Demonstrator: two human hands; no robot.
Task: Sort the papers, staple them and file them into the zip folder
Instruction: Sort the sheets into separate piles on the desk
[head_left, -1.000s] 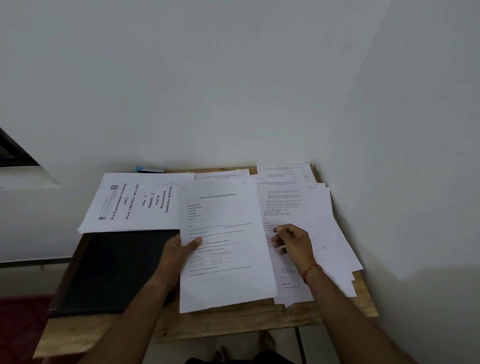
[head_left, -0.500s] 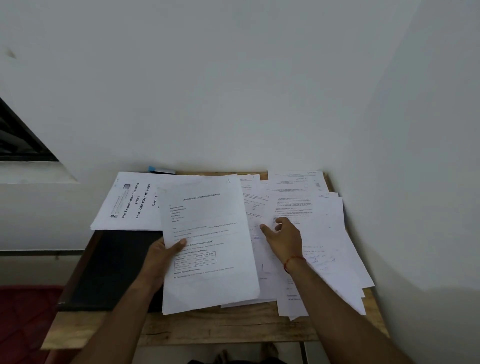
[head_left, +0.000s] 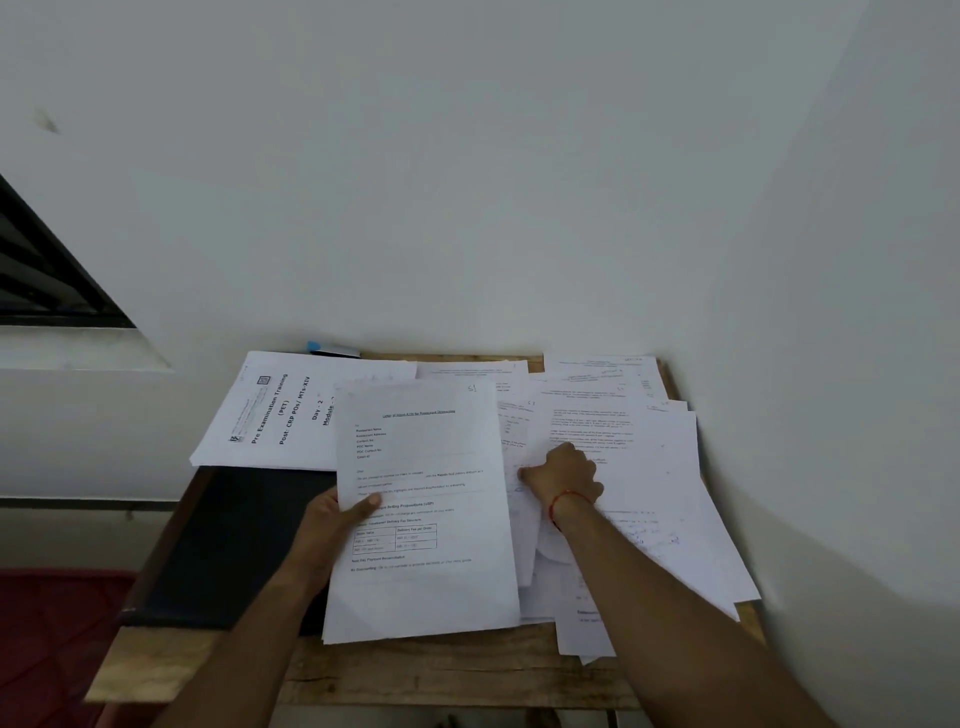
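Nearest, the left hand (head_left: 330, 525) kept its grip on the sorted sheaf (head_left: 426, 587), thumb over the left edge, holding it above the table (head_left: 415, 675) and partly over the dark zip folder (head_left: 234, 545), which lay flat at the left. Just beyond, the right hand (head_left: 563, 478), spread on the loose papers (head_left: 639, 467) half a second earlier, had curled its grip into them, and a sheet bowed up beside the wrist. That looked like the next page being drawn out for the sheaf, so sorting was unfinished and stapling not yet begun; the printed booklet (head_left: 270, 410) lay at the far left.
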